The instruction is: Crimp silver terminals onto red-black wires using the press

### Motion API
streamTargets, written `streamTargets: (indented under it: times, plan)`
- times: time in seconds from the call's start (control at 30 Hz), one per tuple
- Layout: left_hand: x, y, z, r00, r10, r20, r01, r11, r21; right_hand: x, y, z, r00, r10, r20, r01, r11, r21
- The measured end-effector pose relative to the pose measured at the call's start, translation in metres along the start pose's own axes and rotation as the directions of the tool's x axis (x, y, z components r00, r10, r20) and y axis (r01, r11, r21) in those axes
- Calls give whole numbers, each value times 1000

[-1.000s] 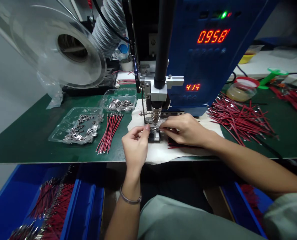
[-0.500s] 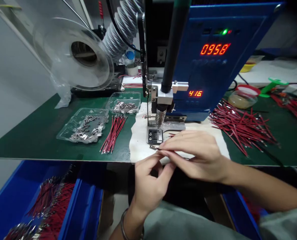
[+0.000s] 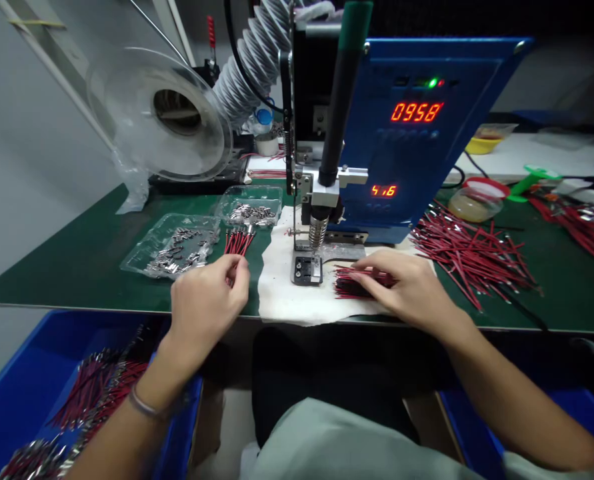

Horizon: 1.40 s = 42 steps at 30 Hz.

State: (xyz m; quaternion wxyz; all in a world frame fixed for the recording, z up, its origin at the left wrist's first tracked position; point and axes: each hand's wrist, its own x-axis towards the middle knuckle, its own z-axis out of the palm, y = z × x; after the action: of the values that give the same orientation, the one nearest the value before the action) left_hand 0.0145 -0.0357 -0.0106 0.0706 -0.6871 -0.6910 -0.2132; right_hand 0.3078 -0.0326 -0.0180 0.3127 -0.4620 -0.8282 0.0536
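Note:
My left hand (image 3: 211,293) is closed in a pinch at the near end of a bundle of red-and-black wires (image 3: 239,241) with metal ends. A wire runs into its fingers, which hide most of it. On the white paper, my right hand (image 3: 401,277) rests over a pile of thin red-and-black wires (image 3: 345,283). Its thumb and forefinger are apart, with wires showing between them. Between the hands stands a blue machine (image 3: 391,153) with red digits. Its spring-wrapped tip (image 3: 318,230) points down at a small black fixture (image 3: 304,271), where no hand touches.
Clear trays of small metal parts (image 3: 177,250) (image 3: 251,213) lie left. A large loose pile of red wires (image 3: 471,257) lies right, near a lidded tub (image 3: 477,203). A clear reel (image 3: 159,117) stands behind. Below the table edge is a blue bin (image 3: 31,373) of wired parts.
My hands were together in front of the fixture, holding a wire with a metal end. The left has moved left to the wire bundle; the right has moved right onto the wires on the paper.

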Motion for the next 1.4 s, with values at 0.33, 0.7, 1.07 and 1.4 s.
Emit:
streamTargets:
  times: [0.33,0.7,1.07,1.4]
  plan:
    - [52,-10,0,956,15,294,-135,910,393,-2,19,-11,988,90,127,-75,990,-117]
    - [47,-17,1,961,-26,275,-96,903,420,0,22,-5,979,96,181,-75,990,-119]
    - [-14,-37,-27,895,-45,443,-188,863,468,4,24,-5,971,56,232,-13,983,-181]
    - [-18,-57,-24,901,20,434,-211,893,397,16,34,-9,952,18,305,34,986,-166]
